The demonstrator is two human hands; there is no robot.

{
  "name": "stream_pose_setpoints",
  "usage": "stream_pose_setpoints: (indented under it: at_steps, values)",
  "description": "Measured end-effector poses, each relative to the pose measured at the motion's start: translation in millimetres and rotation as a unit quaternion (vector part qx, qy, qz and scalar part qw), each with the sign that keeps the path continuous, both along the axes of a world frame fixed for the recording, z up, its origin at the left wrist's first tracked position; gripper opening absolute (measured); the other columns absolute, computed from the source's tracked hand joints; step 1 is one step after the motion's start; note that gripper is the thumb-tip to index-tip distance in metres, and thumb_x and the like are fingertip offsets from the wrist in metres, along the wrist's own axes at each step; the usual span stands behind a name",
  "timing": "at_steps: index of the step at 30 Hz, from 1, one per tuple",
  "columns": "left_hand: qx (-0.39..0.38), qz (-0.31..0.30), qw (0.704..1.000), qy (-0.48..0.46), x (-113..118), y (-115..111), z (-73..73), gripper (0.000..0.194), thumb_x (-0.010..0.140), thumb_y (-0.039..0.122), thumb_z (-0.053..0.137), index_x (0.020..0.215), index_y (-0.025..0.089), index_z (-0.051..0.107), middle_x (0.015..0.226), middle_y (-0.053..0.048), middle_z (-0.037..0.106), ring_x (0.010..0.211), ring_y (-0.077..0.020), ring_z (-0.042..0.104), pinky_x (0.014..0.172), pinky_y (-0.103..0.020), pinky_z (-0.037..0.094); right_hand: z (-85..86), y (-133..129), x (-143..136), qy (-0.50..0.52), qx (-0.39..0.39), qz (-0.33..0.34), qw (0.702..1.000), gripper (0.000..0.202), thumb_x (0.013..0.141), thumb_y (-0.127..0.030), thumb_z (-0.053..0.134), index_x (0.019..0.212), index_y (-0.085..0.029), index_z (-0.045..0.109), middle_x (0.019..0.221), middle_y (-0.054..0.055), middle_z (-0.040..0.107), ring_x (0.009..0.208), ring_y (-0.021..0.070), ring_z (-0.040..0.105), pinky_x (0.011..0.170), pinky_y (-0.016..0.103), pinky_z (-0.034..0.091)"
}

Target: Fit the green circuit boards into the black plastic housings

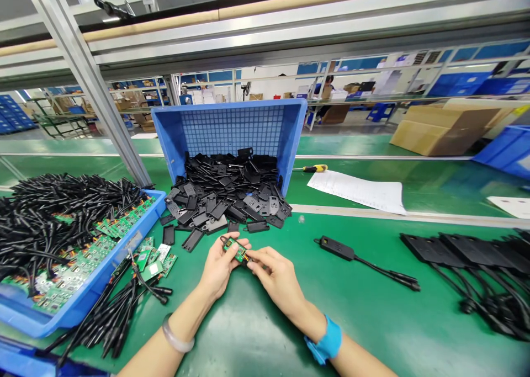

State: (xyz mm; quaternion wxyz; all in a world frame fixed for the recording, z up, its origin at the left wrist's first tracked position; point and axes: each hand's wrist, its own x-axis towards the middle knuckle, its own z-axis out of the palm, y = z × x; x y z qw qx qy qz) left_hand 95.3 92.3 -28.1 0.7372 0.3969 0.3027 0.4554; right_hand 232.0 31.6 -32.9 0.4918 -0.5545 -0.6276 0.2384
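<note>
My left hand (218, 267) grips a green circuit board (235, 250) that appears to sit in a black plastic case, its thumb lying on top. At the board's near end, the fingers of my right hand (275, 277) pinch the short coloured wires, partly hidden by the fingertips. Just beyond both hands, black plastic case halves (215, 208) spill out of a blue crate (229, 105) tipped on its side. To the right lies a closed black case with a cable (337, 248). Loose circuit boards with black cables (154, 266) lie left of my left hand.
A blue tray (78, 295) at left holds many wired boards. Cased units with cables (467, 255) line the right side. A yellow-black screwdriver (314, 168) and a paper sheet (358, 191) lie behind. A metal post (89, 84) rises at left; a cardboard box (443, 127) stands far right.
</note>
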Motion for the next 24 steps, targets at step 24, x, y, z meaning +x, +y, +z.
stream_pose_setpoints:
  at_steps: [24]
  values:
    - [0.089,0.04,0.994,0.055,3,-11,5.0,0.044,0.08,0.043,0.062,0.11,0.021,0.04,0.097,-0.009,0.069,0.091,-0.0234,0.067,0.078,-0.036,0.051,-0.9,10,3,0.152,-0.172,0.05,0.972,0.03,0.074,-0.043,0.06,0.058,-0.018,0.058,0.051,-0.001,0.058,0.042,0.0102,0.047,0.045,0.022,0.037]
